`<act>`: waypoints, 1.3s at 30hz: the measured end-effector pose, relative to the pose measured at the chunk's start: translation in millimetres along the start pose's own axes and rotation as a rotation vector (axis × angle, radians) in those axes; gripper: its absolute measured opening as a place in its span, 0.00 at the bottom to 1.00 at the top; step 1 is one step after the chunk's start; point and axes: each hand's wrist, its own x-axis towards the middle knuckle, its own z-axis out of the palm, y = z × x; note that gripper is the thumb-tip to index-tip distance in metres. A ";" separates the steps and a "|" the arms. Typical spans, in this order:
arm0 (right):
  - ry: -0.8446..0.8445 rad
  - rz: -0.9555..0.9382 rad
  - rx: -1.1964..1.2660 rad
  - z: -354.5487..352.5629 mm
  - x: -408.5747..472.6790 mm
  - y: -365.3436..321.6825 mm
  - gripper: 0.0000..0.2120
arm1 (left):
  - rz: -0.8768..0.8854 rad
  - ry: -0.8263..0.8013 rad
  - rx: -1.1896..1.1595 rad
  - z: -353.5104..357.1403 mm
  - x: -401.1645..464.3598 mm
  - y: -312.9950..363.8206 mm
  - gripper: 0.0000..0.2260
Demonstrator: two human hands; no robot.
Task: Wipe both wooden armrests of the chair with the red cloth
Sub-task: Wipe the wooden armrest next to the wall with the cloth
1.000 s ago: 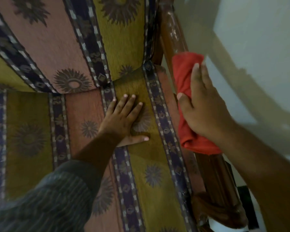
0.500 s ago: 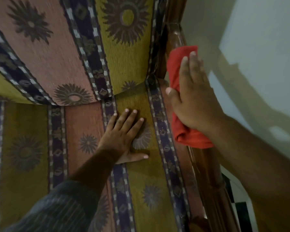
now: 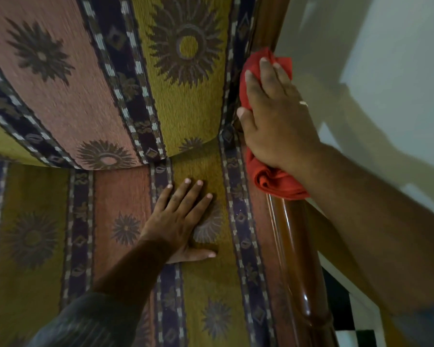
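My right hand (image 3: 273, 116) presses the bunched red cloth (image 3: 276, 180) onto the glossy brown wooden armrest (image 3: 298, 259) on the chair's right side, near where it meets the backrest. The cloth shows above my fingertips and below my palm. My left hand (image 3: 183, 221) lies flat with fingers spread on the striped seat cushion (image 3: 35, 234), holding nothing. The other armrest is out of view.
The patterned backrest (image 3: 85, 71) rises behind the seat. A pale wall (image 3: 386, 71) stands close to the right of the armrest. A strip of black-and-white floor tile (image 3: 356, 331) shows at the lower right.
My right hand has slid the red cloth along the armrest away from me, toward the backrest. My left hand has stayed planted on the seat.
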 end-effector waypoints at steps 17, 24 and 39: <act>0.000 -0.060 -0.165 -2.7 5.1 -10.7 0.33 | 0.012 0.000 -0.035 1.2 1.7 -4.7 0.55; 0.031 0.032 -0.068 -4.1 19.9 -12.7 0.34 | 0.015 0.002 -0.048 0.3 2.4 -5.1 0.54; 0.017 0.004 -0.090 -4.7 5.2 -13.3 0.32 | 0.026 0.035 -0.080 5.9 3.4 -7.7 0.54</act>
